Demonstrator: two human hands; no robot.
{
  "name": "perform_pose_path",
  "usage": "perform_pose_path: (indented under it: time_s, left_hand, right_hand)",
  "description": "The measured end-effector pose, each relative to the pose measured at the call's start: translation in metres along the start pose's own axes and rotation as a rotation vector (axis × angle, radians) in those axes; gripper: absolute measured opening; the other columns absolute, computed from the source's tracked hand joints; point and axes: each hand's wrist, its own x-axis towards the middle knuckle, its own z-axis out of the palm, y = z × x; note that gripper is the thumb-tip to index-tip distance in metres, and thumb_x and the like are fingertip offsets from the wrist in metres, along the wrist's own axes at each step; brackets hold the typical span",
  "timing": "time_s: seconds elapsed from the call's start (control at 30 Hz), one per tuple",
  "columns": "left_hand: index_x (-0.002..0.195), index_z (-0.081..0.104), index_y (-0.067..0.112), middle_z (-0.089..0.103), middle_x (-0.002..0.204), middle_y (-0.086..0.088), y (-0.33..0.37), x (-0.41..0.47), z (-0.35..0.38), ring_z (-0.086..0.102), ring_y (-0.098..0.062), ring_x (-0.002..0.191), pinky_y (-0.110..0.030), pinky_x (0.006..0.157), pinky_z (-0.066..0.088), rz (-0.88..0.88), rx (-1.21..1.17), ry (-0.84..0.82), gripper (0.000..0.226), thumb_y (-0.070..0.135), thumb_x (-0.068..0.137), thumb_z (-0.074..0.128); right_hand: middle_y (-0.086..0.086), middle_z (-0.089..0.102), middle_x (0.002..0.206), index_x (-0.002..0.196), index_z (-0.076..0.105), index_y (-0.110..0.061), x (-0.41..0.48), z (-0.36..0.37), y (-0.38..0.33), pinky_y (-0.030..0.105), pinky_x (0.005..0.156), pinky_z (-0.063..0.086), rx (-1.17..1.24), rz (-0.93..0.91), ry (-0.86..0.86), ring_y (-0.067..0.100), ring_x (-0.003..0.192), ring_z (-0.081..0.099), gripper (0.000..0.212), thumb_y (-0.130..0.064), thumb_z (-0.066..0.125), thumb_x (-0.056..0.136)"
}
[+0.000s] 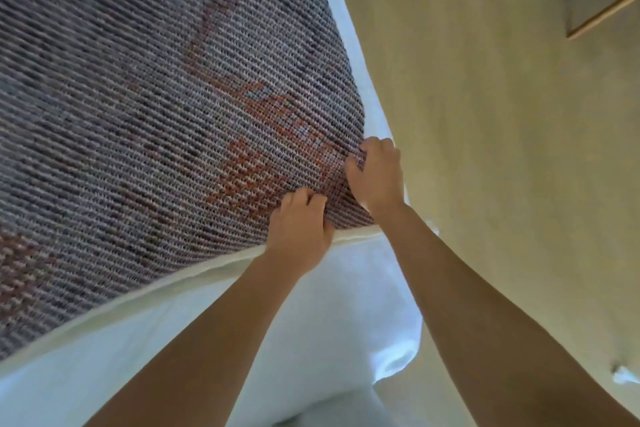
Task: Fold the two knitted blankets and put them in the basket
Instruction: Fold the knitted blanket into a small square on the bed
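Both hands' fingers [313, 199] pinch knitted blanket [145, 107] corner, seemingly on bed [242, 322]

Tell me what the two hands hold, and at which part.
Both the left hand and right hand pinch the grey-purple knitted blanket with orange patches at its near right corner.

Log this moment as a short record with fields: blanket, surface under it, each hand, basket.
blanket: grey-purple knitted blanket with orange patches, spread flat
surface: white bed, beige floor beside it
left hand: pinching the blanket's near edge at the corner
right hand: gripping the same corner
basket: not in view
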Motion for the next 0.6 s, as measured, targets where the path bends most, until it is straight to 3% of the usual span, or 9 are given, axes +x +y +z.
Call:
perform_pose_path:
  time_s: [0.1, 0.2, 0.3, 0.33, 0.43, 0.5, 0.6]
  left_hand:
    - [0.131, 0.035, 0.014, 0.033, 0.13, -0.011, 0.02, 0.013, 0.005, 0.036, -0.028, 0.12, -0.041, 0.095, 0.044, -0.026, 0.113, -0.165, 0.051, 0.036, 0.09, 0.055]
    - [0.132, 0.027, 0.011, 0.031, 0.129, -0.016, 0.029, 0.021, 0.008, 0.048, -0.033, 0.113, -0.042, 0.093, 0.044, -0.142, 0.06, -0.287, 0.062, 0.03, 0.086, 0.064]
    - [0.121, 0.033, 0.01, 0.048, 0.117, -0.016, 0.032, 0.028, 0.011, 0.059, -0.036, 0.1, -0.044, 0.084, 0.048, -0.259, -0.191, -0.247, 0.054, 0.025, 0.081, 0.066]
    - [0.114, 0.035, 0.011, 0.054, 0.109, -0.015, 0.034, 0.03, 0.011, 0.06, -0.035, 0.096, -0.041, 0.08, 0.048, -0.279, -0.278, -0.224, 0.047, 0.025, 0.08, 0.065]
    - [0.103, 0.038, 0.015, 0.059, 0.095, -0.008, 0.043, 0.038, 0.009, 0.061, -0.026, 0.089, -0.03, 0.069, 0.042, -0.326, -0.474, -0.152, 0.04, 0.037, 0.081, 0.063]
    - [0.104, 0.041, 0.013, 0.059, 0.097, -0.006, 0.053, 0.045, 0.008, 0.059, -0.024, 0.089, -0.03, 0.07, 0.041, -0.365, -0.556, -0.097, 0.052, 0.049, 0.076, 0.065]
    - [0.123, 0.038, 0.006, 0.056, 0.116, -0.013, 0.066, 0.054, 0.009, 0.057, -0.031, 0.105, -0.037, 0.084, 0.047, -0.517, -0.622, -0.047, 0.066, 0.044, 0.075, 0.065]
  right_hand:
    - [0.014, 0.046, 0.128, 0.13, 0.043, -0.008, 0.022, -0.008, 0.0, 0.036, 0.089, 0.04, 0.241, 0.183, -0.087, 0.03, 0.117, 0.044, 0.049, -0.031, 0.055, 0.088]
    - [0.004, 0.053, 0.099, 0.117, 0.047, -0.009, 0.037, -0.013, -0.007, 0.03, 0.072, 0.038, 0.369, 0.225, -0.204, 0.025, 0.092, 0.052, 0.036, -0.026, 0.055, 0.088]
    - [0.001, 0.05, 0.079, 0.099, 0.047, -0.008, 0.042, -0.019, -0.013, 0.031, 0.056, 0.035, 0.46, 0.226, -0.303, 0.024, 0.079, 0.049, 0.018, -0.02, 0.055, 0.087]
    - [0.008, 0.056, 0.084, 0.099, 0.05, -0.004, 0.044, -0.021, -0.013, 0.032, 0.055, 0.04, 0.508, 0.238, -0.344, 0.027, 0.079, 0.053, 0.019, -0.017, 0.056, 0.087]
    - [0.025, 0.062, 0.112, 0.11, 0.057, 0.001, 0.043, -0.028, -0.015, 0.041, 0.081, 0.05, 0.591, 0.255, -0.437, 0.038, 0.1, 0.061, 0.03, -0.014, 0.059, 0.084]
    - [0.027, 0.06, 0.116, 0.112, 0.056, 0.001, 0.04, -0.032, -0.019, 0.036, 0.08, 0.048, 0.588, 0.22, -0.477, 0.035, 0.094, 0.063, 0.032, -0.013, 0.058, 0.083]
    - [0.028, 0.061, 0.114, 0.109, 0.056, 0.005, 0.033, -0.035, -0.03, 0.036, 0.075, 0.049, 0.581, 0.137, -0.527, 0.029, 0.087, 0.061, 0.03, -0.007, 0.055, 0.082]
